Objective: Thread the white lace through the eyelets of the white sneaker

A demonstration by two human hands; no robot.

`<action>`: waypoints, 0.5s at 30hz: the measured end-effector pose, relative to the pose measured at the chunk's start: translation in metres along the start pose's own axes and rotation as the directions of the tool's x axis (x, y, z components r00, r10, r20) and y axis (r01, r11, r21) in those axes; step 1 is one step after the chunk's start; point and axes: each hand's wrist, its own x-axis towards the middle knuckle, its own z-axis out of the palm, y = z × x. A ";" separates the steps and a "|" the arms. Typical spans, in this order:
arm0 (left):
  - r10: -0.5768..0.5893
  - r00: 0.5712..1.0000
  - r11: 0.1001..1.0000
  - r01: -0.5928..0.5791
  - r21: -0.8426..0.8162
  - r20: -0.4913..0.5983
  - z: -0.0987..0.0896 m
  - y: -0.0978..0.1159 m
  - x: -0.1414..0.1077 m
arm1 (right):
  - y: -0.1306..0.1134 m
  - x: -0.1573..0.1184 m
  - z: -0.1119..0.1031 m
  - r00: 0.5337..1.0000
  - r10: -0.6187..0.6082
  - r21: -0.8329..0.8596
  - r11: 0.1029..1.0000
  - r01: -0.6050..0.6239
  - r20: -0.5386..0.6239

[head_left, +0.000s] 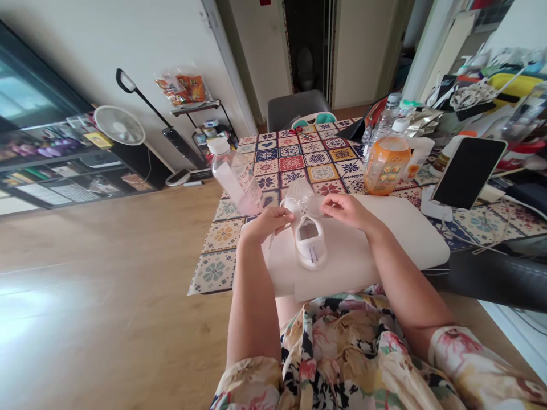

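A small white shoe sits upright on a white sheet, its heel towards me and its toe pointing away. White laces lie loose over its front. At the shoe's left side, my left hand is closed in a pinch on a shoelace, with a thin end hanging below the fingers. My right hand is also pinched, just right of the laces. A strand seems to run to its fingertips, though it is too fine to see clearly.
A clear bottle with pink liquid stands close beyond my left hand. On the right are an orange-labelled bottle, a phone on a stand and cables. Red scissors lie at the far end of the patterned tablecloth.
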 end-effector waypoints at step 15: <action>-0.108 0.990 0.994 0.109 -0.009 0.093 -0.010 -0.005 0.000 | -0.001 -0.004 -0.016 0.973 0.081 0.075 0.992 -0.099 0.218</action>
